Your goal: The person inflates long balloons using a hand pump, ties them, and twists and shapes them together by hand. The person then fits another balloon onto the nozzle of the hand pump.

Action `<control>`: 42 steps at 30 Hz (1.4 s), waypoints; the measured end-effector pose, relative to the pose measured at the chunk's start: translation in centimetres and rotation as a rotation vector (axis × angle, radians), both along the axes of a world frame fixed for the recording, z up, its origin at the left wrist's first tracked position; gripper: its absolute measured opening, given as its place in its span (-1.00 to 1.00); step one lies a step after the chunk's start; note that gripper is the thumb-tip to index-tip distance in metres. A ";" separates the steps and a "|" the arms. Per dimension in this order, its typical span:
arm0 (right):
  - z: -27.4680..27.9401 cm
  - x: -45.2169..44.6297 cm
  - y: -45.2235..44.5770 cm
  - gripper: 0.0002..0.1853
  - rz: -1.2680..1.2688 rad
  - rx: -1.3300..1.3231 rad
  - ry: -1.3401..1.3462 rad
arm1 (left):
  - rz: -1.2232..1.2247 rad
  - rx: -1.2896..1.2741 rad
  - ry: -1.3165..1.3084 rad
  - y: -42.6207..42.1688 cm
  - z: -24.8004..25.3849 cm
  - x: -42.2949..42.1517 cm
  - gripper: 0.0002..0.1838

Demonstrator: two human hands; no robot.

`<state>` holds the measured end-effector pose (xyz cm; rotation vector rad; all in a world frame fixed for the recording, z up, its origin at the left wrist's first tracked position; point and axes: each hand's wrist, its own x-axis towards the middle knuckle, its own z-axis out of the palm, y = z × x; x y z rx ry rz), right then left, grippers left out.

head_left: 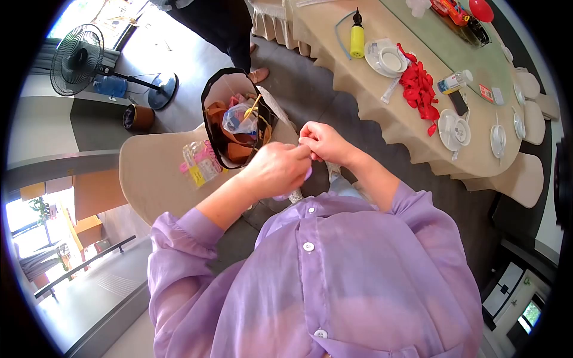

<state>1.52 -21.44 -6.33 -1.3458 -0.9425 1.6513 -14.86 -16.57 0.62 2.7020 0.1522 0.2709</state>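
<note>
My left hand (277, 170) and my right hand (325, 143) meet in front of my shirt, fingers closed and fingertips touching. Whatever is pinched between them is covered by the fingers. A small lilac piece (308, 173) shows just below my left hand; its kind is unclear. Close beyond my left hand, an open black bag (210, 98) stands on a beige chair (143, 161), with brown and clear plastic items inside. Beside the bag lies a clear packet (202, 164) with pink contents and a yellow label.
On the cloth-covered table (322, 36) at right are red balloons (419, 86), a yellow-green hand pump (357, 40), wrapped dishes (455, 129) and a bottle (455, 82). A standing fan (77, 59) is at far left. A person in dark trousers (224, 30) stands beyond the bag.
</note>
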 end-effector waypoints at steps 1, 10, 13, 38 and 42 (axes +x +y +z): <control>-0.1 0.1 0.1 -0.89 0.019 0.008 -0.063 | 0.024 0.091 0.086 0.3 0.3 0.0 -0.87; 2.0 -2.1 1.5 -0.88 -0.197 -0.109 -0.013 | 0.847 -0.876 0.500 4.6 -1.6 1.6 -0.75; -0.5 -2.6 0.5 -0.89 -0.303 0.025 0.042 | 0.905 -1.687 0.362 5.1 -2.5 -0.4 -0.80; -1.2 -2.0 -1.0 -0.89 -0.421 0.650 -1.003 | 0.518 -2.193 -0.730 -3.3 -6.7 2.2 -0.51; -1.0 -2.0 -1.6 -0.89 -0.428 0.579 -0.939 | 0.544 -2.142 -0.654 -3.8 -6.1 2.0 -0.50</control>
